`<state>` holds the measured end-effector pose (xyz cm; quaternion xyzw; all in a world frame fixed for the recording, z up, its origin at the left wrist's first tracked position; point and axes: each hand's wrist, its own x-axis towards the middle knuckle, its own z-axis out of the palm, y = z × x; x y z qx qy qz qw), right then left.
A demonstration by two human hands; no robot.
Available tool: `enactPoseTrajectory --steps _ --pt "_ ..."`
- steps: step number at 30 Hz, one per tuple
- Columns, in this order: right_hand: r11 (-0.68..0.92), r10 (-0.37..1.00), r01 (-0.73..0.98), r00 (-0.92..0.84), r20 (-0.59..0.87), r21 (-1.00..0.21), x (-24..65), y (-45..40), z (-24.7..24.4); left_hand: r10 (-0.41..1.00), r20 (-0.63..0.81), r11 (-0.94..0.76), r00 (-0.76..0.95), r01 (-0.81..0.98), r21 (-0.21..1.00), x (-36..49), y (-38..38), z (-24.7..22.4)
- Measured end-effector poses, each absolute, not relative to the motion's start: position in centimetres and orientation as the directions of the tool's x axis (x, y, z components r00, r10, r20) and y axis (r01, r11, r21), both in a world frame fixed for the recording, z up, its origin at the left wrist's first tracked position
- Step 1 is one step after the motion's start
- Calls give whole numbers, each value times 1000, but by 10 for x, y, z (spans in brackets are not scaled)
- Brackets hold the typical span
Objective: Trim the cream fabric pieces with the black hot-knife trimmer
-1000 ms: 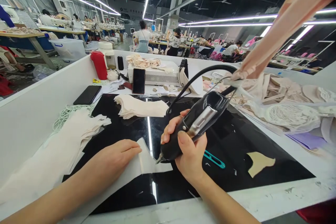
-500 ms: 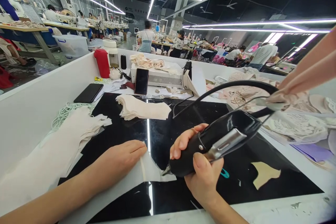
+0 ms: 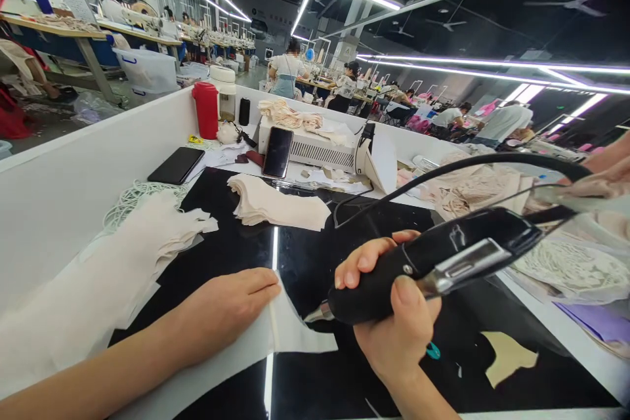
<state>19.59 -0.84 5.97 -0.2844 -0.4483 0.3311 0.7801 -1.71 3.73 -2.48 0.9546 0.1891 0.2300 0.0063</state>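
A thick pile of pale cloth (image 3: 93, 282) lies along the left side of the black board (image 3: 306, 261), overlapping its edge. Pale green cord (image 3: 140, 202) is heaped by the board's far left corner, near a black phone (image 3: 176, 165) lying flat. Beyond the board's far edge stands a red cup (image 3: 205, 111). The left hand (image 3: 236, 308) rests over the board's near left part, fingers together and nearly straight, laid over a white cloth piece (image 3: 298, 333) without closing round it; the thumb is hidden. A smaller cloth stack (image 3: 280, 205) sits toward the board's far edge; behind it, past the board, a second phone (image 3: 278, 151) leans upright against a white box (image 3: 322, 152). Above the board's middle, the right hand (image 3: 394, 315) wraps its fingers firmly round a black hand tool (image 3: 438, 266), whose metal tip is at the white piece's curved edge. A yellowish scrap (image 3: 506, 357) lies on the board's right part. Purple cloth (image 3: 595, 323) lies beyond its right edge.
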Motion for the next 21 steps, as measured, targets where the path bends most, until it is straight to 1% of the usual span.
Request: enactPoseTrajectory --steps 3,7,10,14,19,21 --pt "635 753 -247 408 516 -732 190 8 63 362 463 -929 809 356 104 -16 36 -28" --pt "622 765 -256 398 506 -740 180 28 59 378 407 -924 832 362 120 -14 35 -28" --pt "622 766 -254 392 509 -741 175 37 55 378 416 -925 827 359 127 -13 34 -27" --pt "627 765 -269 392 511 -731 171 42 52 372 443 -926 816 358 119 -13 33 -26" --pt "622 769 -273 390 507 -734 171 42 49 399 388 -917 831 362 167 -13 33 -24" --pt "620 772 -277 382 508 -734 172 41 47 392 398 -920 830 357 162 -13 33 -24"
